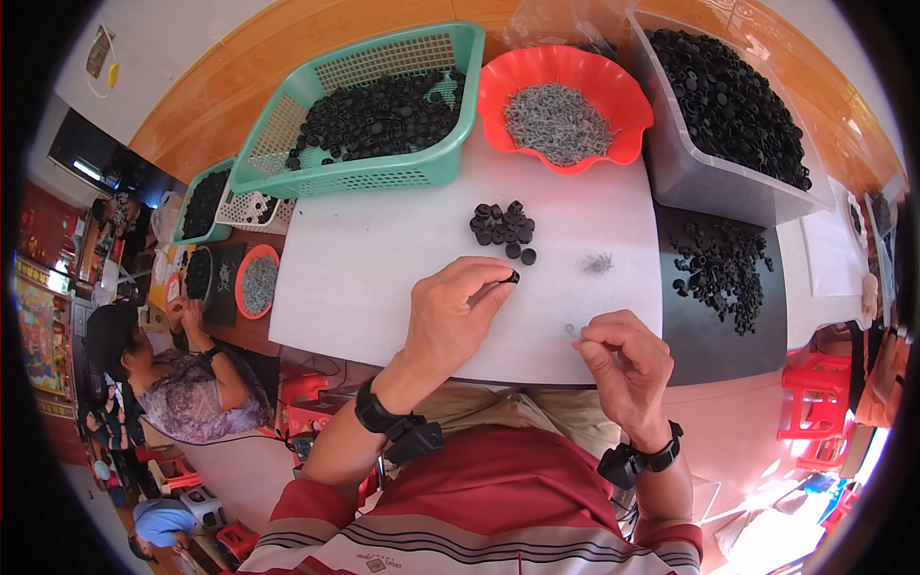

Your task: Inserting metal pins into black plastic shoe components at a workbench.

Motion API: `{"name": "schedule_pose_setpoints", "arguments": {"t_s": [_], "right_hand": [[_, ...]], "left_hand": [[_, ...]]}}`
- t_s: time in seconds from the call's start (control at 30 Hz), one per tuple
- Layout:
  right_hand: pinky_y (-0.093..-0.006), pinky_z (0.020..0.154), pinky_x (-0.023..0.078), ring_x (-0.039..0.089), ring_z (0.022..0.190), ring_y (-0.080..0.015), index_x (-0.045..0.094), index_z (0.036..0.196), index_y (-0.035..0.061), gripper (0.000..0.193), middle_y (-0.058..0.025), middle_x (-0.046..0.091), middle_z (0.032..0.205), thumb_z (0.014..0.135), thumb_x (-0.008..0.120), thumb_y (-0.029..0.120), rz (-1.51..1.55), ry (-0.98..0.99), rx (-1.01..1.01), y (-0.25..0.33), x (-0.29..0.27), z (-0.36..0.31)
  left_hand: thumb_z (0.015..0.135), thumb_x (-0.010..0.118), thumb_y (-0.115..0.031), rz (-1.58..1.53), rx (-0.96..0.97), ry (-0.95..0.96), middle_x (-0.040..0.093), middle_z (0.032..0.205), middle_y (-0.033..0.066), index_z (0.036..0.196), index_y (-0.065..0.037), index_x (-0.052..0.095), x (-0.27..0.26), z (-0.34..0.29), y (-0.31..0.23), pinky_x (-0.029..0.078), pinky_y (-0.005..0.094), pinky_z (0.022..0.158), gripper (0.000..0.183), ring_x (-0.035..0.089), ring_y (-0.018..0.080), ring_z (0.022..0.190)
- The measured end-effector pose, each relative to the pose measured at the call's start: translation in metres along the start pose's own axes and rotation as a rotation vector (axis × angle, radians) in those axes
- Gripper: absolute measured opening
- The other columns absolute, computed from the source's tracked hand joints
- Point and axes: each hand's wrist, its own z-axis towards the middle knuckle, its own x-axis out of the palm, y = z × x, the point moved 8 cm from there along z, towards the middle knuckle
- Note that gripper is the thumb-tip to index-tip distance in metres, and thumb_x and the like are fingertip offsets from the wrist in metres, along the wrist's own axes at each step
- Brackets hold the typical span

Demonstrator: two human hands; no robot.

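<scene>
My left hand (pixel 452 311) pinches a small round black plastic cap (pixel 514 278) between thumb and forefinger, above the white work surface (pixel 374 278). Just beyond it is a small pile of similar black caps (pixel 500 226). My right hand (pixel 625 367) is closed in a pinch, thumb against forefinger, near the front edge. A tiny grey ring-like piece (pixel 569 328) shows close to those fingertips; whether they grip it I cannot tell. Farther back, to the right of the caps, lies a small heap of thin grey metal pieces (pixel 599 263).
Along the back stand a green basket (pixel 364 178) of black caps, a red scalloped bowl (pixel 625 144) of metal pieces and a grey bin (pixel 709 187) of black parts. Smaller black parts (pixel 728 273) cover a dark mat at right. Another person (pixel 196 383) works at left.
</scene>
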Motion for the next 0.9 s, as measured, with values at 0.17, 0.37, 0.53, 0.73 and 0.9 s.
{"name": "schedule_pose_setpoints", "arguments": {"t_s": [0.17, 0.37, 0.53, 0.73, 0.9], "right_hand": [[-0.0252, 0.063, 0.046, 0.061, 0.076, -0.0146, 0.069, 0.096, -0.0036, 0.006, -0.0109, 0.069, 0.09, 0.092, 0.074, -0.003, 0.0, 0.01, 0.013, 0.0, 0.0, 0.001], [-0.0252, 0.063, 0.046, 0.061, 0.076, -0.0144, 0.069, 0.097, -0.0041, 0.007, -0.0107, 0.069, 0.09, 0.091, 0.072, -0.006, 0.013, 0.01, 0.013, 0.0, -0.002, 0.001], [-0.0256, 0.063, 0.045, 0.061, 0.077, -0.0144, 0.069, 0.096, -0.0041, 0.008, -0.0102, 0.069, 0.089, 0.089, 0.073, -0.006, 0.021, -0.008, 0.022, 0.0, -0.001, 0.002], [-0.0279, 0.065, 0.049, 0.064, 0.077, -0.0186, 0.069, 0.097, -0.0027, 0.01, -0.0114, 0.07, 0.09, 0.088, 0.074, -0.005, -0.026, 0.028, 0.02, 0.004, 0.002, 0.006], [-0.0298, 0.067, 0.053, 0.066, 0.078, -0.022, 0.07, 0.099, -0.0021, 0.012, -0.0132, 0.07, 0.093, 0.088, 0.075, -0.005, -0.045, 0.056, 0.001, 0.006, 0.006, 0.008]], "left_hand": [[0.084, 0.078, 0.003, 0.022, 0.079, -0.064, 0.076, 0.104, 0.0134, 0.099, 0.001, 0.074, -0.001, -0.002, -0.003, 0.061, 0.032, 0.074, 0.015, 0.075, 0.0256, 0.086], [0.083, 0.079, 0.006, 0.008, 0.098, -0.078, 0.076, 0.107, 0.0122, 0.102, 0.001, 0.075, -0.003, -0.004, -0.005, 0.061, 0.0285, 0.079, 0.019, 0.075, 0.0197, 0.089], [0.083, 0.077, 0.008, -0.019, 0.095, -0.032, 0.075, 0.107, 0.0121, 0.104, 0.001, 0.076, 0.001, -0.007, -0.017, 0.061, 0.0283, 0.08, 0.022, 0.074, 0.0183, 0.089], [0.084, 0.078, 0.007, -0.2, -0.053, 0.014, 0.075, 0.107, 0.0132, 0.107, 0.001, 0.076, 0.012, -0.014, -0.011, 0.062, 0.0278, 0.081, 0.024, 0.074, 0.0173, 0.089], [0.084, 0.079, 0.006, -0.162, 0.02, 0.059, 0.075, 0.105, 0.0128, 0.108, 0.001, 0.076, 0.015, -0.016, -0.019, 0.063, 0.0281, 0.081, 0.025, 0.074, 0.0177, 0.089]]}}
